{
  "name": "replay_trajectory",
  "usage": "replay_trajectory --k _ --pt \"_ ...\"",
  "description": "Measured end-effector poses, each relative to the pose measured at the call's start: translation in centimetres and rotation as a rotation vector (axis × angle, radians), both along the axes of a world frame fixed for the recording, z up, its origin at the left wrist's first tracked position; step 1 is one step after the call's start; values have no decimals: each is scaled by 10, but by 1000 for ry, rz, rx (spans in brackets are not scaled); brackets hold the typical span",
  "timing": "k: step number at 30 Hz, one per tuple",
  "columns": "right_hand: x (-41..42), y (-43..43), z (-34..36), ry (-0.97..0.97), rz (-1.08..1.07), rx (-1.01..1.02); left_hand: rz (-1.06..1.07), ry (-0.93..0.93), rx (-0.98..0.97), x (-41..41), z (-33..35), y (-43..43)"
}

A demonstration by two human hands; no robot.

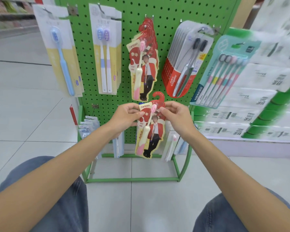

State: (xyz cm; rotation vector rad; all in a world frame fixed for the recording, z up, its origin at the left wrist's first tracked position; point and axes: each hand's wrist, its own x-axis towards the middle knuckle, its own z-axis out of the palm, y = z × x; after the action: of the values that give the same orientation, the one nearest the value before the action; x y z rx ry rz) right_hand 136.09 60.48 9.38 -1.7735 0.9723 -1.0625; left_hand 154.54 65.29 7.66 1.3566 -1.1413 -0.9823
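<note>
Both hands hold one toothbrush pack (150, 129) before the green pegboard (117, 52) — left hand (126, 115) and right hand (176, 114) pinch its upper edges, fingers curled, pack hanging upright between them.

Toothbrush packs (144, 67) are hung in rows on the green pegboard rack (164, 15), which is stood on the tiled floor (23, 101).

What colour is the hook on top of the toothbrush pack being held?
Red. The hook curls above the toothbrush pack, clearest in the head view.
</note>
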Motion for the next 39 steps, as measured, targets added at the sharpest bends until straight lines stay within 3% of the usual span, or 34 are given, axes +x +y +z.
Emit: replay_trajectory --k 4,10,18,34,39 --pt "-4 -11 46 57 -51 -147 46 -109 -108 1 46 -8" --pt "-6 -33 121 69 -229 -361 313 -285 -340 7 113 -29" --pt "18 -59 195 63 -348 -510 435 -375 -422 18 151 -57" --pt "72 -104 180 377 -164 -386 399 -457 -472 33 163 -77" --pt "75 -112 180 296 -70 -309 403 -460 -481 32 163 -79"
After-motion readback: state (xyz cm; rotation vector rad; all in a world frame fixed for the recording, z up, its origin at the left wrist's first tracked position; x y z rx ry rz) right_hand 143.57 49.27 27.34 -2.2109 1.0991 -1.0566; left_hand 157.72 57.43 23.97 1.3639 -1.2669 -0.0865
